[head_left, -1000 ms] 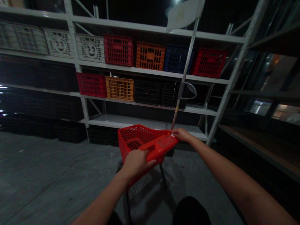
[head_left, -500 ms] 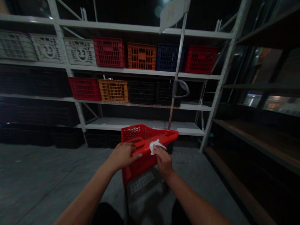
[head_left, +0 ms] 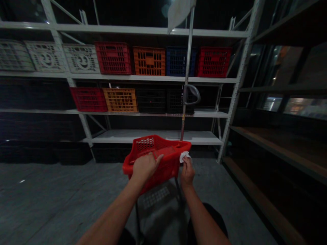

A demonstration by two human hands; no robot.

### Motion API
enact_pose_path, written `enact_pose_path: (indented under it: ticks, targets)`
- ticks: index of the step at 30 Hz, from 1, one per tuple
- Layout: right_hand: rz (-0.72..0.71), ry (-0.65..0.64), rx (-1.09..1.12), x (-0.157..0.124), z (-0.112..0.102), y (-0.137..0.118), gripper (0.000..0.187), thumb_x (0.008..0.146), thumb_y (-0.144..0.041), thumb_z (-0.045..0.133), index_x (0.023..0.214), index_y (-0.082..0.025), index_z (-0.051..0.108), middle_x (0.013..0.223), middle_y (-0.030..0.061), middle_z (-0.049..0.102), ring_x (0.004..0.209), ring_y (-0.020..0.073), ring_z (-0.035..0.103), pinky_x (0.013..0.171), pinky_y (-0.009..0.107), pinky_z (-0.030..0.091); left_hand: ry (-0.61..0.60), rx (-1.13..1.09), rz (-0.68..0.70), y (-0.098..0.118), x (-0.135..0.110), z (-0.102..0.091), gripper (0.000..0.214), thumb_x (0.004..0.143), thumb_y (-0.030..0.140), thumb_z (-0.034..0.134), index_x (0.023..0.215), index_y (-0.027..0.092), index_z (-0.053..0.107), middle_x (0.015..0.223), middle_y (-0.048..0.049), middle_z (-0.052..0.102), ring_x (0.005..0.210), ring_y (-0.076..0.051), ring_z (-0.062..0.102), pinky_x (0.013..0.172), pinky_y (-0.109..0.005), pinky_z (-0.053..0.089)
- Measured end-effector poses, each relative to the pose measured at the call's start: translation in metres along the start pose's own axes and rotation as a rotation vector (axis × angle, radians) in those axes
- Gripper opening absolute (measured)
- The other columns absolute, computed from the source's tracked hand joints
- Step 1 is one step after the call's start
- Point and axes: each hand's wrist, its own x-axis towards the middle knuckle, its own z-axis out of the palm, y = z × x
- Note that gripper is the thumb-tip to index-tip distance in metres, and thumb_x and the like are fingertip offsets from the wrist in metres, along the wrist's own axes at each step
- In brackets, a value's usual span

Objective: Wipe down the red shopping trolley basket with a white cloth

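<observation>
In front of me is a small red plastic shopping cart with a pole rising from its right side; the pole carries a white flag and a grey loop handle. My left hand grips the cart's near edge, fingers over the top and thumb on the outside. In my right hand is a crumpled white tissue, pinched at the fingertips beside the cart's right corner. Whether the tissue touches the cart there I cannot tell.
Behind the cart stands a white metal shelf rack with white, red, orange, blue and black crates, such as an orange crate and a yellow crate. A dark shelf unit runs along the right. The floor is grey concrete.
My right hand has moved the tissue from the cart's top edge to the right, by its corner. My left hand has shifted right along the edge, and the cart has turned slightly.
</observation>
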Motion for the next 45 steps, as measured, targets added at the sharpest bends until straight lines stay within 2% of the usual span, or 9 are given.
enact_pose_path:
  ticks: [7, 13, 18, 22, 25, 28, 36, 41, 45]
  targets:
    - [0.005, -0.138, 0.065, -0.019, 0.016, -0.043, 0.032, 0.088, -0.016, 0.03, 0.101, -0.016, 0.059, 0.11, 0.0092, 0.061, 0.111, 0.0161, 0.051, 0.094, 0.034, 0.04, -0.041, 0.006, -0.017, -0.002, 0.0, -0.002, 0.072, 0.08, 0.061, 0.008, 0.093, 0.009, 0.057, 0.076, -0.0169, 0.063, 0.075, -0.031, 0.061, 0.063, -0.039, 0.045]
    - [-0.02, -0.182, -0.122, 0.029, -0.008, -0.026, 0.034, 0.087, -0.013, 0.027, 0.101, -0.016, 0.059, 0.112, 0.0089, 0.059, 0.115, 0.0162, 0.045, 0.1, 0.036, 0.031, -0.081, 0.014, -0.016, -0.016, 0.0, -0.003, 0.079, 0.073, 0.071, 0.011, 0.096, 0.01, 0.055, 0.079, -0.0173, 0.064, 0.078, -0.031, 0.061, 0.067, -0.042, 0.044]
    - [-0.05, -0.64, -0.395, 0.098, -0.012, -0.042, 0.028, 0.086, -0.019, 0.035, 0.1, -0.022, 0.059, 0.103, 0.0063, 0.063, 0.101, 0.0178, 0.053, 0.088, 0.029, 0.036, -0.081, 0.009, -0.032, -0.021, 0.001, -0.003, 0.084, 0.067, 0.077, 0.014, 0.099, 0.011, 0.055, 0.081, -0.0179, 0.064, 0.079, -0.032, 0.061, 0.07, -0.043, 0.044]
    - [0.002, -1.091, -0.462, 0.144, 0.018, -0.056, 0.024, 0.082, -0.023, 0.042, 0.095, -0.018, 0.062, 0.096, 0.0102, 0.064, 0.088, 0.0197, 0.057, 0.073, 0.026, 0.038, -0.074, 0.001, -0.041, -0.02, 0.002, -0.001, 0.084, 0.067, 0.077, 0.014, 0.098, 0.011, 0.054, 0.079, -0.0177, 0.064, 0.078, -0.033, 0.061, 0.068, -0.045, 0.044]
    - [0.038, -1.263, -0.415, 0.161, 0.039, -0.056, 0.016, 0.073, -0.014, 0.049, 0.075, -0.013, 0.065, 0.076, 0.0084, 0.066, 0.071, 0.0176, 0.057, 0.062, 0.023, 0.036, -0.06, -0.012, -0.047, -0.021, 0.003, 0.001, 0.084, 0.067, 0.077, 0.014, 0.098, 0.012, 0.054, 0.078, -0.0175, 0.064, 0.077, -0.034, 0.061, 0.068, -0.046, 0.044]
    - [0.051, -1.313, -0.332, 0.165, 0.04, -0.051, 0.017, 0.068, -0.007, 0.046, 0.064, -0.011, 0.062, 0.056, 0.0014, 0.059, 0.053, 0.0111, 0.049, 0.052, 0.021, 0.032, -0.069, -0.017, -0.056, -0.026, 0.004, 0.0, 0.084, 0.066, 0.078, 0.014, 0.098, 0.012, 0.054, 0.081, -0.0182, 0.064, 0.08, -0.033, 0.061, 0.069, -0.045, 0.044]
    - [0.055, -1.268, 0.041, 0.163, 0.013, -0.043, 0.016, 0.076, -0.021, 0.042, 0.075, -0.013, 0.056, 0.063, -0.0027, 0.054, 0.053, 0.0079, 0.043, 0.053, 0.018, 0.032, -0.084, 0.008, 0.003, -0.047, 0.005, 0.0, 0.083, 0.067, 0.077, 0.016, 0.098, 0.011, 0.055, 0.081, -0.0175, 0.064, 0.079, -0.031, 0.061, 0.069, -0.041, 0.043]
    - [-0.044, -1.402, -0.071, 0.157, 0.036, -0.054, 0.033, 0.081, -0.037, 0.042, 0.063, -0.013, 0.056, 0.057, -0.002, 0.051, 0.053, 0.0087, 0.041, 0.051, 0.02, 0.029, -0.116, 0.021, -0.002, -0.049, 0.008, -0.002, 0.079, 0.07, 0.074, 0.016, 0.099, 0.011, 0.054, 0.083, -0.0175, 0.064, 0.081, -0.031, 0.06, 0.07, -0.04, 0.043]
    - [-0.051, -1.322, -0.123, 0.15, 0.039, -0.052, 0.037, 0.083, -0.032, 0.039, 0.058, -0.012, 0.057, 0.051, -0.0029, 0.047, 0.049, 0.0077, 0.039, 0.049, 0.019, 0.026, -0.155, 0.023, -0.021, -0.051, 0.011, -0.004, 0.075, 0.072, 0.072, 0.017, 0.101, 0.012, 0.053, 0.086, -0.0167, 0.064, 0.084, -0.029, 0.06, 0.072, -0.037, 0.043]
